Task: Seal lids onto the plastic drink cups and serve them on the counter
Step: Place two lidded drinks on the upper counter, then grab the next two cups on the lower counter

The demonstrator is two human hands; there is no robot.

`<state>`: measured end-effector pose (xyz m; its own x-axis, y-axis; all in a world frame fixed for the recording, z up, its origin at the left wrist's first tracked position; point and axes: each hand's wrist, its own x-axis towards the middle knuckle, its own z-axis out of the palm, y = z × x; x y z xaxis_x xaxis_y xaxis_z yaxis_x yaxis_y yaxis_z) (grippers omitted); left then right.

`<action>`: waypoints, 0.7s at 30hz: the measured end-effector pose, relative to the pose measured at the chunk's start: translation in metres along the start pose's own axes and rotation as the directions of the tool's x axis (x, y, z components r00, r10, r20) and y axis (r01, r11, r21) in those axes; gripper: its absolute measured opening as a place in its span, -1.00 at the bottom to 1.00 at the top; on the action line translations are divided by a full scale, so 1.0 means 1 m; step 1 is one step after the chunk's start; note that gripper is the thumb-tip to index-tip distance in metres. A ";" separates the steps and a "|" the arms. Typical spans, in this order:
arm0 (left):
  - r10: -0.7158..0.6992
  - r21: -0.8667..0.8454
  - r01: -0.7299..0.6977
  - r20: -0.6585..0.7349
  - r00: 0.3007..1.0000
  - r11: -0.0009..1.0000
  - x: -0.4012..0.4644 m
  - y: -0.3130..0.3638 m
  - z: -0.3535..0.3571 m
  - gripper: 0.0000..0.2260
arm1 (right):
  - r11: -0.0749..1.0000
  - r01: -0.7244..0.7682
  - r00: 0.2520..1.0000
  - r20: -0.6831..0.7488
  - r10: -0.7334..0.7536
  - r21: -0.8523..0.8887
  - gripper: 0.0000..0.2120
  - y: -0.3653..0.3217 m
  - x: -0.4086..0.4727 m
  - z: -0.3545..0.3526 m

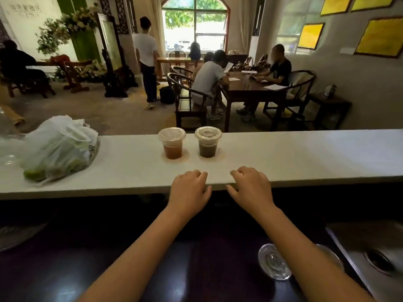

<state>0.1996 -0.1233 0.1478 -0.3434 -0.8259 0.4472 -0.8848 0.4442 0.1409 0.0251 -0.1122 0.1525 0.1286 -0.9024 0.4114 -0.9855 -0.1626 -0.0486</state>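
Observation:
Two clear plastic cups stand side by side on the white counter (pixel 305 153), both with clear lids on. The left cup (pixel 172 143) holds an orange-brown drink; the right cup (pixel 207 142) holds a dark greenish-brown drink. My left hand (pixel 189 188) rests on the counter's near edge, just in front of the left cup, fingers curled over the edge and holding nothing. My right hand (pixel 250 185) rests the same way in front of the right cup, also holding nothing. Neither hand touches a cup.
A white plastic bag (pixel 58 147) with green fruit lies on the counter's left end. Below the counter, on a dark worktop, a clear lid or glass dish (pixel 273 262) sits under my right forearm, beside a steel sink (pixel 377 258). Several people sit or stand in the room beyond.

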 end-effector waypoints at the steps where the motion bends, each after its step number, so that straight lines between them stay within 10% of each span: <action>1: 0.020 -0.028 -0.019 0.020 1.000 0.999 -0.013 0.008 0.009 -0.64 | 1.000 -0.022 1.000 0.015 0.022 -0.006 -0.67 0.002 -0.017 0.003; 21: -0.035 -0.157 0.073 0.230 0.972 0.985 -0.118 0.198 0.136 -0.49 | 0.980 -0.154 0.976 0.172 0.131 0.125 -0.51 0.178 -0.211 0.044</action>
<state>0.0221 0.0149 0.0027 -0.3755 -0.8987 0.2265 -0.8471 0.4320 0.3097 -0.1724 0.0319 0.0172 0.0154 -0.9710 0.2384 -0.9718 -0.0706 -0.2248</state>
